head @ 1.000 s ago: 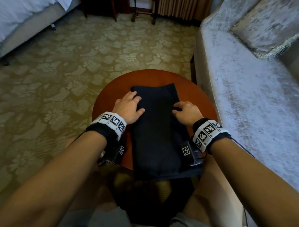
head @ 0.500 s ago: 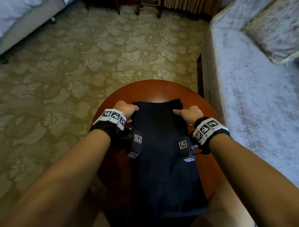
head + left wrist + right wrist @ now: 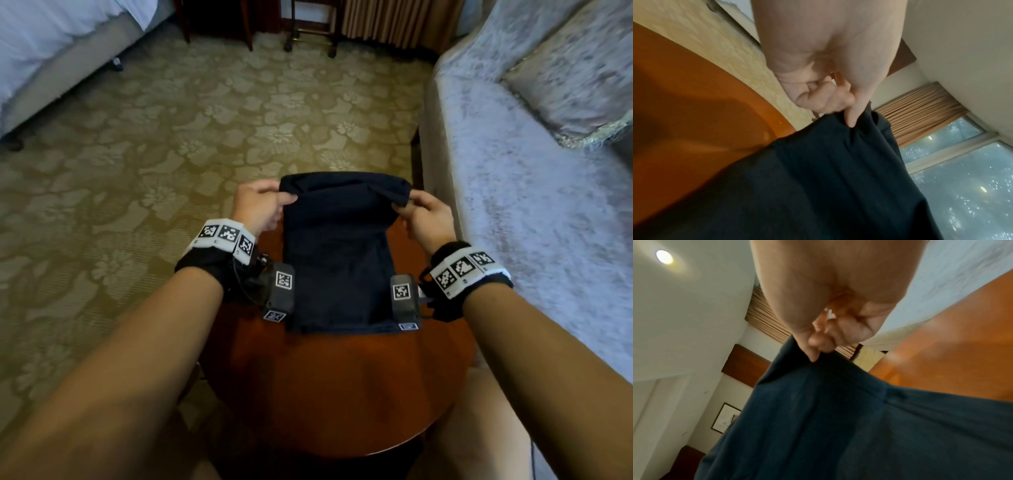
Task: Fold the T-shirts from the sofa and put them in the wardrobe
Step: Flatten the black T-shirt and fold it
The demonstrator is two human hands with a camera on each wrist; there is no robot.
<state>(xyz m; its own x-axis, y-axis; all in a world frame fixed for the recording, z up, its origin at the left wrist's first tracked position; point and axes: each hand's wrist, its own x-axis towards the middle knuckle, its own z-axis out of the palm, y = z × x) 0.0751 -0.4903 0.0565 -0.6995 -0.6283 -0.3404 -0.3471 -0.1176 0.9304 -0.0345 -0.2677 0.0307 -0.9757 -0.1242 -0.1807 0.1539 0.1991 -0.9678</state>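
Note:
A dark navy T-shirt [image 3: 337, 260], folded into a long strip, lies on the round wooden table [image 3: 329, 383]. Its far end is raised off the table and curls over. My left hand [image 3: 262, 205] pinches the far left corner, and my right hand [image 3: 416, 210] pinches the far right corner. The left wrist view shows thumb and fingers of the left hand [image 3: 840, 104] closed on the cloth edge of the T-shirt [image 3: 828, 178]. The right wrist view shows the right hand [image 3: 818, 344] doing the same on the T-shirt [image 3: 838, 418]. The near hem lies flat on the table.
A grey velvet sofa [image 3: 534, 192] with a cushion [image 3: 575, 72] runs along the right, close to the table. Patterned carpet [image 3: 171, 144] spreads to the left and ahead. A bed [image 3: 51, 44] stands at the far left, chair legs [image 3: 308, 31] and curtains at the back.
Both hands slid from the shirt's middle to its far corners, pinched them and lifted the far end up off the table. The shirt now lies further onto the table.

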